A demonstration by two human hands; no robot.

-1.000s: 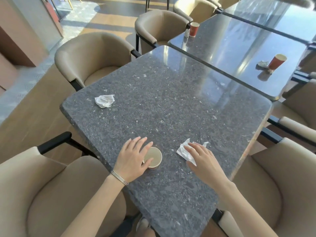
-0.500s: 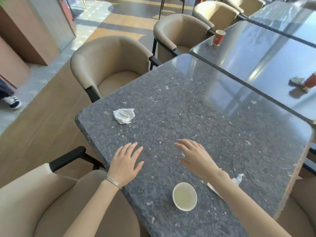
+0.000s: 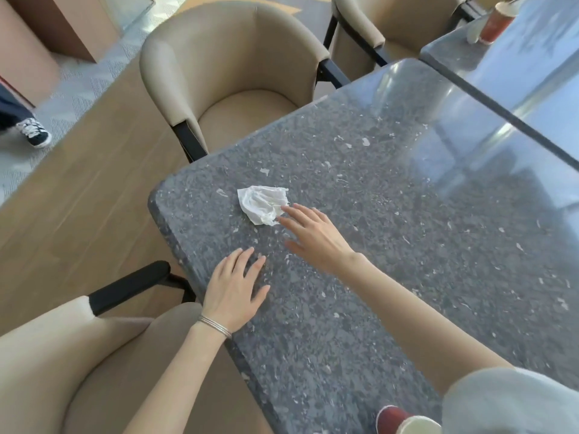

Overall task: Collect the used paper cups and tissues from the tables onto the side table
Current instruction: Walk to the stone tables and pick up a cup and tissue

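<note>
Since half a second ago the right hand point(image 3: 316, 236) has been carried forward and leftward across the table point(image 3: 407, 214), and its fingertips point(image 3: 283, 208) are now brought right up to the crumpled white tissue point(image 3: 262, 203); contact at the tissue's near edge is likely, but cannot be told for certain. The paper cup seen beside the hands before has been left behind, and only a red-walled cup point(image 3: 404, 421) with a pale rim is glimpsed at the bottom edge, partly cut off by the frame and by the grey sleeve point(image 3: 507, 402).

In the head view, the right hand is held spread, fingers fanned, nothing pinched. The left hand point(image 3: 235, 288) is laid flat on the table near its left edge, fingers apart, empty, a thin bracelet point(image 3: 214, 325) worn at the wrist. The tissue is found lying on the table near the far left corner, just in front of a beige chair point(image 3: 225, 67).

On the neighbouring table point(image 3: 517, 67) at the upper right, another red cup point(image 3: 495, 21) is seen standing, blurred. A shoe point(image 3: 34, 133) is caught at the left edge, on the floor.
</note>
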